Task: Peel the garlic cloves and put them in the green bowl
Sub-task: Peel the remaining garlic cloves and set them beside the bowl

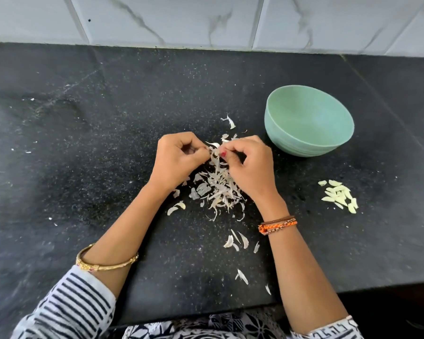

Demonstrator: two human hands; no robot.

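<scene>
Garlic clove [215,152] sits pinched between the curled fingertips of the left hand [179,159] and right hand [249,165], right over a heap of papery skins [218,189] on the speckled black tabletop [83,143], smooth round green bowl [309,121] just beside, pale peeled cloves [339,195] off right.

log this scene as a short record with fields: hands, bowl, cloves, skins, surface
hands: left hand and right hand both pinch one garlic clove over the skins
bowl: round pale green bowl, upright, looks empty
cloves: pile of peeled pale yellow cloves on the counter, right of the hands, outside the bowl
skins: heap of papery white skins below the hands, scraps scattered nearer the person
surface: black speckled stone counter
</scene>
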